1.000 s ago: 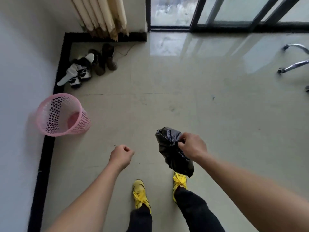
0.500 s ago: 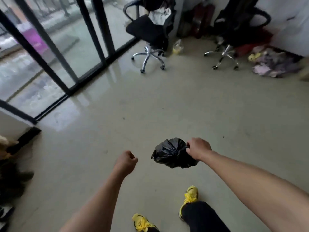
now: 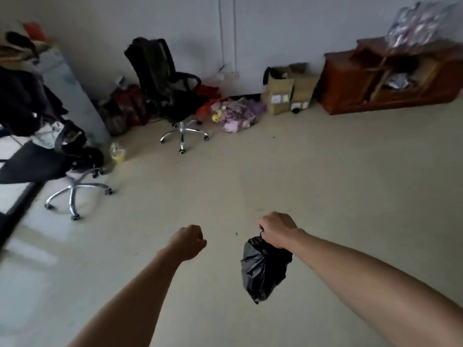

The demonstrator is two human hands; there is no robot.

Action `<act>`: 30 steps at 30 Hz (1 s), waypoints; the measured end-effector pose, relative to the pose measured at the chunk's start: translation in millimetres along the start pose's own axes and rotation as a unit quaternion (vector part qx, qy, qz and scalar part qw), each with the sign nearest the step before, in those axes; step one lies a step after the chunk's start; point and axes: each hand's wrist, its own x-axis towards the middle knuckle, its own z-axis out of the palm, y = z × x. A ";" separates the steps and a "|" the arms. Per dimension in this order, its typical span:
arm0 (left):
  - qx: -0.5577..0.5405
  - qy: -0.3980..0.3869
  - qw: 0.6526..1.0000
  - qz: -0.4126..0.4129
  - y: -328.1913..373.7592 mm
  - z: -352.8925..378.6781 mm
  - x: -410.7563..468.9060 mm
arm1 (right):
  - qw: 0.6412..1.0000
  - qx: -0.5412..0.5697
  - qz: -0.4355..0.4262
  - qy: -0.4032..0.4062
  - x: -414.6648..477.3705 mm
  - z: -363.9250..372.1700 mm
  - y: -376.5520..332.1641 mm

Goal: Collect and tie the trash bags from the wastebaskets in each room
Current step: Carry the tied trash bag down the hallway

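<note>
My right hand (image 3: 276, 229) grips the gathered neck of a small black trash bag (image 3: 263, 269). The fingers are curled down around the neck, but I see mostly the back of the hand, so exactly how they pinch the plastic is hidden. The bag hangs below my wrist, off the floor (image 3: 325, 184), crumpled and tapering to a point at its lower end. I cannot tell whether its neck is knotted, because my hand covers it.

My left hand (image 3: 189, 241) is held out beside it and apart from the bag, with the fingers rolled into a loose fist and nothing showing in it.

The whole view is blurred. Against the far wall stands a black office chair (image 3: 172, 96) with something dark draped over its back, and red bags sit behind it. To its right lies a heap of purple and yellow soft toys (image 3: 238, 113), too smeared to tell apart. Next come cardboard boxes (image 3: 279, 96), then a reddish wooden cabinet (image 3: 390, 78) that is cut off at the right edge. At the left a second chair (image 3: 75, 189) shows its chrome base, and its seat is piled with dark clothing. A small bottle with yellow contents (image 3: 117, 152) stands on the floor near it.
</note>
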 end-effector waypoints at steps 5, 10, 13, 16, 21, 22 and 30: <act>0.061 -0.006 0.993 0.097 137.4 -48.1 90.6 | 0.993 0.016 0.084 0.077 11.9 -68.7 140.1; 0.126 -0.021 0.977 0.173 259.6 -66.4 188.9 | 0.980 0.004 0.161 0.113 32.5 -122.2 271.6; 0.163 -0.029 0.960 0.226 339.8 -70.8 267.2 | 0.969 -0.003 0.211 0.128 59.3 -150.4 357.7; 0.194 -0.041 0.941 0.273 419.5 -83.5 334.3 | 0.956 -0.004 0.258 0.139 80.3 -178.1 431.5; 0.241 -0.038 0.911 0.333 570.3 -123.2 431.8 | 0.922 0.021 0.357 0.149 97.8 -235.7 547.4; 0.246 -0.035 0.906 0.342 599.3 -129.3 445.4 | 0.916 0.025 0.370 0.153 97.1 -246.5 566.4; 0.269 -0.068 0.855 0.437 840.2 -101.1 538.7 | 0.875 0.036 0.458 0.154 98.6 -281.2 770.2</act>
